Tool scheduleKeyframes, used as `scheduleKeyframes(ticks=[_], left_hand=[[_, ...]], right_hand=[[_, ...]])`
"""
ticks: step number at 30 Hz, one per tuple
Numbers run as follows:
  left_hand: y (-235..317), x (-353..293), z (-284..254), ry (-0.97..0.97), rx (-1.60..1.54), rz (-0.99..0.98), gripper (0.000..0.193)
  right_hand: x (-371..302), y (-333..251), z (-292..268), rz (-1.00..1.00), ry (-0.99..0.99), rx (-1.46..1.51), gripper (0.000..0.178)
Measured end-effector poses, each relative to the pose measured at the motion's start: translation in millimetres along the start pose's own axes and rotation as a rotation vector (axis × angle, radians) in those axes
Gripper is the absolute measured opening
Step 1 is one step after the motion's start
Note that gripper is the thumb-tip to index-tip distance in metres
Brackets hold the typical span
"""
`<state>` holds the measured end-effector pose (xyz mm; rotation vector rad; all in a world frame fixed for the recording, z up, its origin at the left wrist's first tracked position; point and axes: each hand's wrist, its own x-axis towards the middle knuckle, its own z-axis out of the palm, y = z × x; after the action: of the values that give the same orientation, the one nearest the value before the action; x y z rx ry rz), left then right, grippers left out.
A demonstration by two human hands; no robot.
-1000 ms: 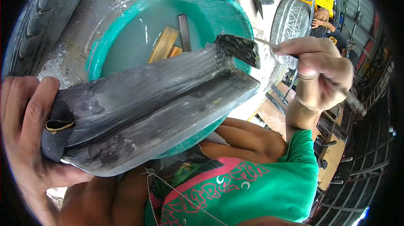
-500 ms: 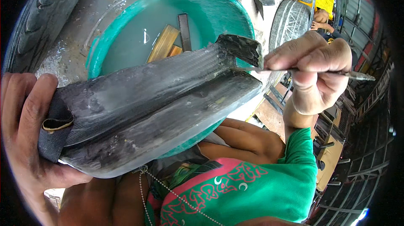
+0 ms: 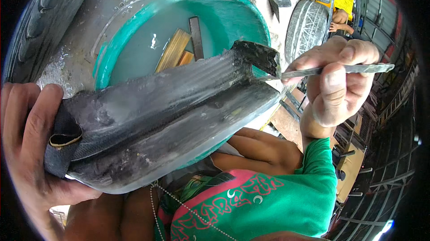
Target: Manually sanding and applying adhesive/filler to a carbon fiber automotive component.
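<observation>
A long dark grey moulded part (image 3: 152,102) with a lengthwise groove lies slanted across the view, over a green tub. My left hand (image 3: 33,138) grips its left end, fingers on top and thumb beneath. A folded piece of black sandpaper (image 3: 62,151) is wrapped over that end, by my fingers. In my right hand (image 3: 336,82), pinched between thumb and fingers, is a thin flat metal blade (image 3: 374,68). Its tip reaches the notch at the part's right end, below a raised, rough-edged flap (image 3: 257,55); exact contact there is hard to see.
Cloudy water fills the green tub (image 3: 105,70), with wood blocks (image 3: 172,50) and a dark strip (image 3: 195,37) in it. Tyres (image 3: 307,28) stand at the far right, near another person's arm (image 3: 342,26). A ribbed black piece (image 3: 49,21) lies at upper left.
My right hand has rolled the blade, so its flat side now shows and its outer end sits higher. The grey part has shifted slightly downward; my left hand keeps its hold.
</observation>
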<state>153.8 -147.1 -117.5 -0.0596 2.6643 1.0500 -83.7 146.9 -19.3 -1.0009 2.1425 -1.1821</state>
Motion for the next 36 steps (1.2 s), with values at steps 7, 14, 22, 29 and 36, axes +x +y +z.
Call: scheduleKeyframes(ticks=[7,14,22,29,36], left_hand=[[-1,-2,1,0.014,0.059,0.064,0.109],[-1,-2,-1,-0.019,0.051,0.064,0.117],[-7,-2,-5,-0.028,0.038,0.105,0.119],[-2,9,-4,0.047,0.058,0.201,0.116],[-6,7,-4,0.047,0.036,0.226,0.119]], right_hand=[[6,19,-3,-0.264,-0.127,-0.155,0.026],[24,26,-9,-0.052,-0.257,0.137,0.020],[11,-2,-8,-0.199,-0.218,-0.154,0.018],[20,-27,1,-0.192,-0.045,-0.019,0.014],[30,-26,49,-0.027,0.045,-0.137,0.027]])
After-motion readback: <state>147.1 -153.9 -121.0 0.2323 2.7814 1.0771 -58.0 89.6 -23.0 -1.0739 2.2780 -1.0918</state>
